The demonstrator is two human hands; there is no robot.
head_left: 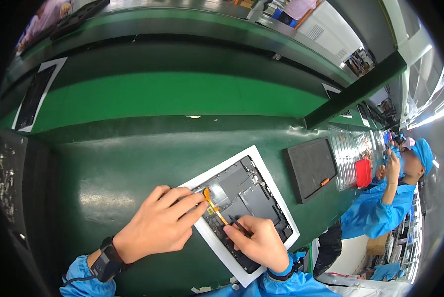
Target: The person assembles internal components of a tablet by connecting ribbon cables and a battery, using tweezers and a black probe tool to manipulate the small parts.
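A tablet with its inside laid bare point(251, 198) rests at a slant on a white sheet point(254, 151) in front of me. Across its left part runs a thin orange flex cable point(214, 205). My left hand point(165, 222) reaches over the tablet's left edge, fingers stretched out, fingertips at the upper end of the cable. In a pinch, my right hand point(261, 242) holds dark tweezers point(239, 225) low over the tablet, beside the cable's lower end. Whether the tweezer tips touch anything is too small to tell.
To the right lies a black foam pad point(308, 168) with an orange-handled screwdriver point(324, 182). Beyond are clear plastic trays point(343, 153), a red bin point(363, 172) and a co-worker in blue point(380, 203). A black box point(24, 193) stands left; a green belt point(157, 94) crosses behind.
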